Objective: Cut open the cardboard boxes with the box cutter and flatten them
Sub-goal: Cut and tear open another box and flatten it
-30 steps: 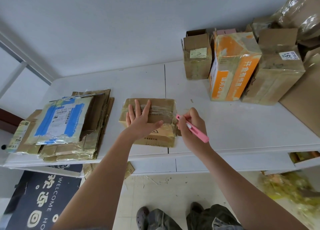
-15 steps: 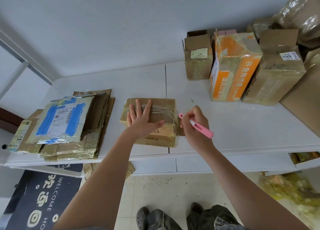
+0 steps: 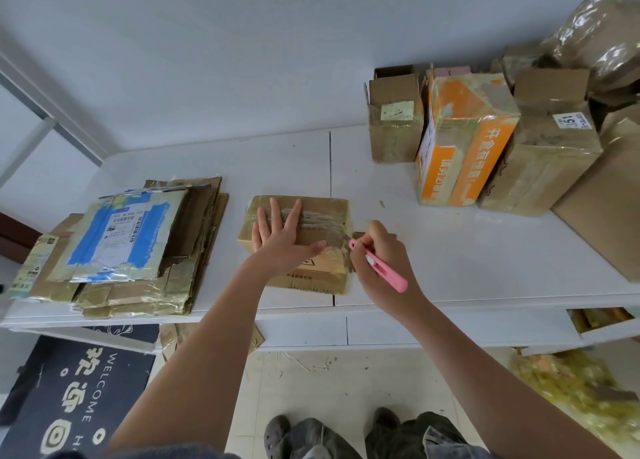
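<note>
I see the left hand (image 3: 282,238) pressing flat, fingers spread, on the taped box (image 3: 329,216) mid-table (image 3: 450,250). The right hand (image 3: 381,261) grips the pink cutter (image 3: 379,266) at the box's right edge.

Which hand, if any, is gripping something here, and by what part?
The right hand grips the pink box cutter near its front end, with its rear sticking out. The left hand only presses flat on the taped box.
</note>
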`<control>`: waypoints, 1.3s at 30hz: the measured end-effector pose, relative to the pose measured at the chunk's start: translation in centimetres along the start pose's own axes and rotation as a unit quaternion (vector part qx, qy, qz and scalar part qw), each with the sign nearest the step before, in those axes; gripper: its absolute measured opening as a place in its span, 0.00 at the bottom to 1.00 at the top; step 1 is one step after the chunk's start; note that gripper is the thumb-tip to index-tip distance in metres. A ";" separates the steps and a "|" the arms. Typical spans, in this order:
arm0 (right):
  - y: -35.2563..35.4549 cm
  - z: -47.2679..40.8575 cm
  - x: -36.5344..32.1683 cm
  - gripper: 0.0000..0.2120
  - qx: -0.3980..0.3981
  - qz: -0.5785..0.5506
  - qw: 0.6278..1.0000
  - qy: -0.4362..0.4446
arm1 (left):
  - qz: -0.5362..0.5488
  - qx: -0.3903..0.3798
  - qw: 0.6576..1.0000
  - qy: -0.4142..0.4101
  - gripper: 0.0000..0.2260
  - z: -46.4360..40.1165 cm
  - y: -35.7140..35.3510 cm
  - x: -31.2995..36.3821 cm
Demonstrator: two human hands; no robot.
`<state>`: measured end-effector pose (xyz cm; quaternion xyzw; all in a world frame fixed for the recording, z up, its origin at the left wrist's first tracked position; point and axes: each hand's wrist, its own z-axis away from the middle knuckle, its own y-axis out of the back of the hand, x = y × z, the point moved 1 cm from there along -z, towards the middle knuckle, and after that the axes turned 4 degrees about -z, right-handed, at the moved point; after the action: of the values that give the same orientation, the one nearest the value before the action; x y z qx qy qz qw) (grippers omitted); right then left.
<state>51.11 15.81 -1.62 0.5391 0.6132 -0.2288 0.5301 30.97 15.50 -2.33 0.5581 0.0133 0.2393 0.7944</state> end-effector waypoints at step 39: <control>2.3 -2.9 4.9 0.07 0.102 -0.145 0.980 -0.087 | 0.032 0.076 0.962 0.261 0.57 -0.5 2.6 5.3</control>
<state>52.68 21.07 -4.34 0.4738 0.6098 -0.4108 0.4847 34.57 18.70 1.12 0.5348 0.2204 0.4002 0.7108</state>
